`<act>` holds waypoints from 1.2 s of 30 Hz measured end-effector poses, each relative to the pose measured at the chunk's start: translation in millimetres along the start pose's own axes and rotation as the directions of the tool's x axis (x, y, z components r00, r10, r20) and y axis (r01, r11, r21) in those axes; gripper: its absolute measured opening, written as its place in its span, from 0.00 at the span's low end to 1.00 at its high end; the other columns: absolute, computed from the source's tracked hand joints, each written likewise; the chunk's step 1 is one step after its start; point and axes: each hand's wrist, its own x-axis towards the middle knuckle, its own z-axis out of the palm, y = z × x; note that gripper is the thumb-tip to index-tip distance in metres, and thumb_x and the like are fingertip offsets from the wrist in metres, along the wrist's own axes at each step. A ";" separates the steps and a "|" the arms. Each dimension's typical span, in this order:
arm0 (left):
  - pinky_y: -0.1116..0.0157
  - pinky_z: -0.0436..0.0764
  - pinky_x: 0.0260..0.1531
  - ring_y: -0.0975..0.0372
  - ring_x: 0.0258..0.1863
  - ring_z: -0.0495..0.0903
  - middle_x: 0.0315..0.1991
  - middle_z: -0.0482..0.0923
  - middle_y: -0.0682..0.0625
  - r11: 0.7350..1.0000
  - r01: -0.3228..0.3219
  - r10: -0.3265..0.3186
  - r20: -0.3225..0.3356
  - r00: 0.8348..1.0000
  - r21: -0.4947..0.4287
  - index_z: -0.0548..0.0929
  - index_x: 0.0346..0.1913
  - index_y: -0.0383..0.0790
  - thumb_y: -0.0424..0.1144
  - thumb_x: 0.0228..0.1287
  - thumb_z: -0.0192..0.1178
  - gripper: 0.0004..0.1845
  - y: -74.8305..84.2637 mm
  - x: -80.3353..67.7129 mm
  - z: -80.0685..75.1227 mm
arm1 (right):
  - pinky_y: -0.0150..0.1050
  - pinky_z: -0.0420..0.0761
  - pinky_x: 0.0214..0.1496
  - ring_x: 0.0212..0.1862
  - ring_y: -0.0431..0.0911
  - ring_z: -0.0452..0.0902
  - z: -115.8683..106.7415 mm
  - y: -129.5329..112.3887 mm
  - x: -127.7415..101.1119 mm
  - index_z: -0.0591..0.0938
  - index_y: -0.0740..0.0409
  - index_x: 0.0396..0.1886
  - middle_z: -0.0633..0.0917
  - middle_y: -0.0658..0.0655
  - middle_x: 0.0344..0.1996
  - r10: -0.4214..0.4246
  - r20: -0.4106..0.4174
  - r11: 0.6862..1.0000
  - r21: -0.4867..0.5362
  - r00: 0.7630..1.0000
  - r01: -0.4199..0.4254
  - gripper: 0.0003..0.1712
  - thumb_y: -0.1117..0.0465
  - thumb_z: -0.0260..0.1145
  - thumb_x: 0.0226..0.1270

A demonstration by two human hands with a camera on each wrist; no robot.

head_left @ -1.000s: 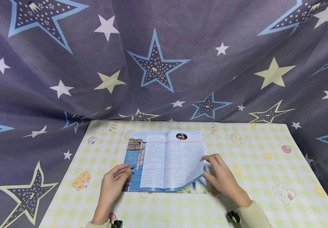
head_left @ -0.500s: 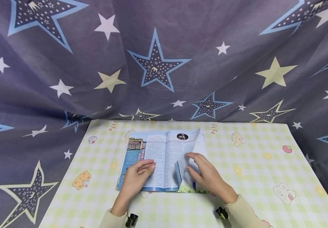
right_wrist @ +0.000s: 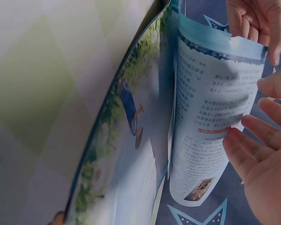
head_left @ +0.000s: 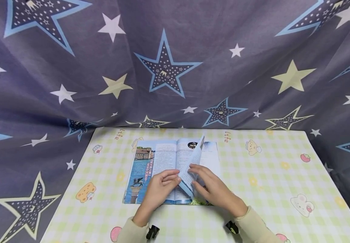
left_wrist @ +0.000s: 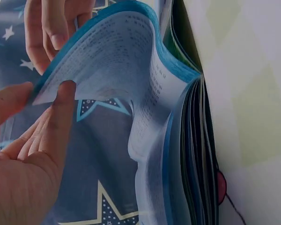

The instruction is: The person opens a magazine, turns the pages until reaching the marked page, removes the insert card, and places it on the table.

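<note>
Cloth (head_left: 193,40), dark grey with printed stars, hangs behind and drapes round the sides of the table (head_left: 272,175), which wears a pale green and yellow check cover with small cartoon animals. A magazine (head_left: 150,168) lies open and flat near the middle of the table, its left side showing a blue picture of water and a building beside columns of text. One page (head_left: 193,162) stands up from the spine, tilted and curved, with text on the face turned towards the left. The left hand (head_left: 161,189) rests over the lower part of the left-hand spread, its fingertips (left_wrist: 65,93) pressed against the near edge of the raised page. The right hand (head_left: 212,189) is on the other side of that page, fingers (right_wrist: 253,131) only gently bent and spread against the paper. In the wrist views the sheet sits between the two hands, neither clamped round it.
</note>
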 end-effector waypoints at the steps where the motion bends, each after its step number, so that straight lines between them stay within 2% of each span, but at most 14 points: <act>1: 0.63 0.86 0.43 0.55 0.43 0.87 0.46 0.86 0.41 1.000 0.002 -0.002 -0.002 1.000 0.002 0.83 0.58 0.35 0.42 0.67 0.68 0.20 -0.5 0.5 0.5 | 0.45 0.72 0.68 0.69 0.50 0.68 -0.1 -0.3 0.1 0.73 0.58 0.66 0.72 0.58 0.68 0.003 0.002 1.000 0.000 1.000 -0.003 0.24 0.63 0.64 0.73; 8: 0.62 0.87 0.38 0.53 0.35 0.88 0.41 0.86 0.38 0.999 0.016 -0.017 -0.019 1.000 -0.050 0.82 0.56 0.28 0.34 0.67 0.66 0.18 -3.3 0.1 -0.6 | 0.45 0.73 0.67 0.68 0.51 0.69 -1.2 -1.5 0.6 0.74 0.59 0.65 0.73 0.58 0.67 -0.010 -0.004 1.000 -0.006 1.000 0.010 0.24 0.63 0.65 0.72; 12: 0.62 0.87 0.38 0.53 0.34 0.88 0.39 0.86 0.37 0.997 0.020 -0.024 -0.066 0.998 -0.072 0.82 0.54 0.26 0.31 0.66 0.66 0.16 -2.7 -2.5 -7.1 | 0.43 0.71 0.69 0.68 0.50 0.69 -2.9 0.1 0.0 0.74 0.59 0.65 0.73 0.58 0.67 -0.012 -0.020 1.000 -0.006 1.000 0.012 0.24 0.63 0.64 0.72; 17: 0.63 0.87 0.38 0.54 0.33 0.88 0.39 0.87 0.38 0.997 0.049 -0.057 -0.138 0.989 -0.055 0.83 0.54 0.28 0.31 0.66 0.67 0.16 -2.6 -7.5 -21.9 | 0.44 0.70 0.69 0.68 0.50 0.68 -8.6 3.9 -1.1 0.74 0.57 0.65 0.74 0.56 0.67 0.026 -0.051 1.000 -0.016 0.998 -0.027 0.23 0.62 0.64 0.73; 22: 0.63 0.87 0.38 0.55 0.34 0.88 0.39 0.87 0.39 0.996 0.077 -0.085 -0.231 0.969 -0.046 0.84 0.54 0.29 0.30 0.65 0.67 0.16 -2.4 -14.3 -40.3 | 0.46 0.71 0.68 0.69 0.49 0.68 -15.9 6.4 -1.7 0.74 0.55 0.65 0.73 0.53 0.67 0.087 -0.068 0.996 -0.009 0.994 -0.088 0.22 0.61 0.63 0.75; 27: 0.64 0.87 0.39 0.57 0.34 0.88 0.39 0.87 0.39 0.995 0.100 -0.103 -0.304 0.947 -0.027 0.84 0.55 0.31 0.30 0.66 0.67 0.15 -4.6 -22.4 -59.7 | 0.44 0.71 0.68 0.68 0.49 0.69 -19.2 9.3 -2.7 0.73 0.52 0.67 0.73 0.53 0.67 0.110 -0.089 0.994 0.006 0.990 -0.110 0.23 0.61 0.63 0.74; 31: 0.64 0.87 0.40 0.58 0.36 0.88 0.40 0.86 0.38 0.991 0.128 -0.130 -0.344 0.930 -0.028 0.84 0.55 0.32 0.29 0.66 0.66 0.15 -7.1 -29.9 -73.5 | 0.40 0.70 0.69 0.67 0.50 0.70 -19.4 12.5 -2.0 0.74 0.52 0.67 0.75 0.53 0.65 0.095 -0.125 0.995 0.015 0.988 -0.094 0.25 0.63 0.65 0.72; 36: 0.65 0.86 0.40 0.60 0.36 0.88 0.41 0.86 0.37 0.986 0.163 -0.157 -0.386 0.909 -0.018 0.83 0.56 0.30 0.29 0.66 0.66 0.16 -12.7 -39.3 -87.1 | 0.39 0.71 0.68 0.64 0.52 0.73 -19.0 17.0 1.2 0.75 0.58 0.65 0.78 0.56 0.62 0.066 -0.177 0.998 0.028 0.982 -0.062 0.27 0.68 0.68 0.67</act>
